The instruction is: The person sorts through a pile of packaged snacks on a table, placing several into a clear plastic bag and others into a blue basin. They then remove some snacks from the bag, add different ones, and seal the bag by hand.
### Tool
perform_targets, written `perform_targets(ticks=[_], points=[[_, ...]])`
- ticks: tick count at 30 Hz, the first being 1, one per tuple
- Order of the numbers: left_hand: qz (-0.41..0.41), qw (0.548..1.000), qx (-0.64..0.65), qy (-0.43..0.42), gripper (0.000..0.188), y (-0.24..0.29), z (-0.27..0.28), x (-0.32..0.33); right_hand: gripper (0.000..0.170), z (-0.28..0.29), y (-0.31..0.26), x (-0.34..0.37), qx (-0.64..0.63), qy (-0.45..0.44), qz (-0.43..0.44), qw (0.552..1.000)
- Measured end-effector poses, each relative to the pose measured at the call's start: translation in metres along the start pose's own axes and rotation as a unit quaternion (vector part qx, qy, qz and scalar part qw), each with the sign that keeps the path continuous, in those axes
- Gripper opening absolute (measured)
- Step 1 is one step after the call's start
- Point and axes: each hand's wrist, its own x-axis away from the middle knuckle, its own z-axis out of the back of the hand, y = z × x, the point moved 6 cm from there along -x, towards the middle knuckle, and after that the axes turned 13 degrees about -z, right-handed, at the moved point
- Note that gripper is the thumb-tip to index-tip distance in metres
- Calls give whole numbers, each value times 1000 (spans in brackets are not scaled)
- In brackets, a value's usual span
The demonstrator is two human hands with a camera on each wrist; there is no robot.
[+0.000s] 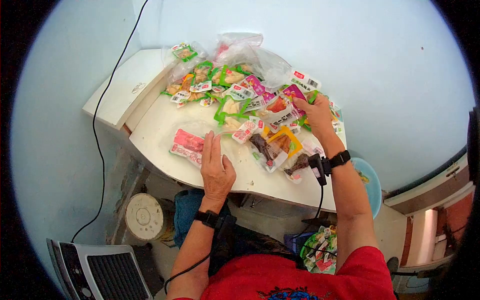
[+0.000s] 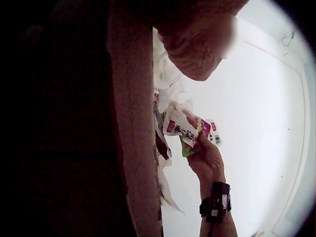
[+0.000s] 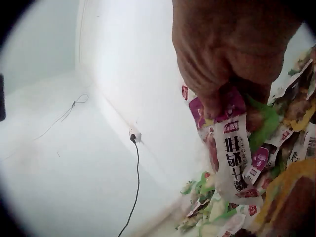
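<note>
My right hand (image 1: pixel 319 119) pinches the corner of a purple-and-white food packet (image 1: pixel 278 106), raised over the pile. Its thumb and fingers overlap the purple end in the right wrist view, where the packet (image 3: pixel 232 153) hangs with black print showing. A green-edged packet (image 3: pixel 262 126) shows right behind those fingers. On the near left of the table, my left hand (image 1: pixel 218 172) has its fingers extended beside a red-and-white packet (image 1: pixel 189 142) in a clear plastic bag (image 1: pixel 207 126). The fingertips are right at the bag's edge. In the left wrist view, this hand (image 2: pixel 197 49) is dark and partly cut off.
Several green-edged packets (image 1: pixel 231 106) are heaped at the back of the white table (image 1: pixel 155 131). Dark meat packets (image 1: pixel 261 149) and a yellow-edged one (image 1: pixel 286 144) lie nearer. Clear bags (image 1: pixel 265 65) lie by the wall. A blue basin (image 1: pixel 372 192) stands right; below is a packet-filled container (image 1: pixel 320 250).
</note>
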Motion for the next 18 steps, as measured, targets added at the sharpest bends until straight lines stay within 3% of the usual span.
perform_targets(ticks=[3, 6, 9, 13, 16, 17, 18], points=[[2, 1000, 0, -4, 62, 0, 0, 0, 10, 0, -2, 4, -2, -10, -8, 1000], [0, 1000, 0, -3, 61, 0, -1, 1, 15, -14, -10, 14, -86, -55, -72, 992], [4, 1000, 5, 0, 61, -2, -2, 1, 26, -23, 11, 4, -72, -99, -124, 985], [2, 1000, 8, 3, 59, -4, -2, 2, 43, -22, 30, -16, 141, -93, -123, 978], [7, 1000, 10, 1, 59, -3, -2, 1, 50, -11, 18, -14, 143, -50, -28, 988], [8, 1000, 8, 1, 59, -3, -1, 1, 38, -1, 18, -10, 141, -63, -64, 986], [9, 1000, 7, 1, 59, -2, -1, 0, 37, 7, 17, -5, 237, -35, -106, 965]])
